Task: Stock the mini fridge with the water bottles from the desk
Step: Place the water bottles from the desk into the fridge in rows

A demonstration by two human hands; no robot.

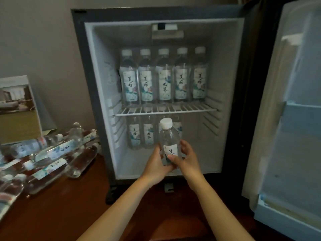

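Left hand [157, 164] and right hand [188, 157] both curl round the labelled lower half of 1 upright water bottle [169, 136], at the front edge of the mini fridge's [97, 84] lower compartment, under the wire shelf [191, 109]. Judged full, fairly heavy, with thin smooth walls that dent: grip at the label, not the cap. Remaining bottles [52, 150] lie piled at the desk's [60, 206] left edge.

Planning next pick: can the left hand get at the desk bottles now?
Likely not yet: left hand and right hand both grip the held bottle. Otherwise the path to the desk bottles looks free.
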